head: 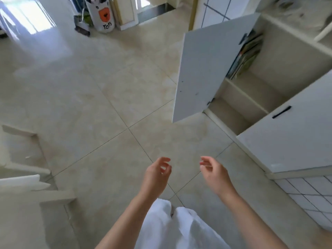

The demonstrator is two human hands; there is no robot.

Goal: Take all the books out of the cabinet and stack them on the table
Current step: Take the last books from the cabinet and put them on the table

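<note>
Leaning in the cabinet (280, 56), apparently books (247, 58) sit far from both loosely curled, empty hands (186, 173).

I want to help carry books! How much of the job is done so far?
Done: the cabinet door is open. In hand: nothing; the left hand and right hand hang loose and empty over the floor. Left: books lean on the upper shelf, all needing to come out. The lower shelf looks bare. No stack of books shows anywhere in view.
</note>
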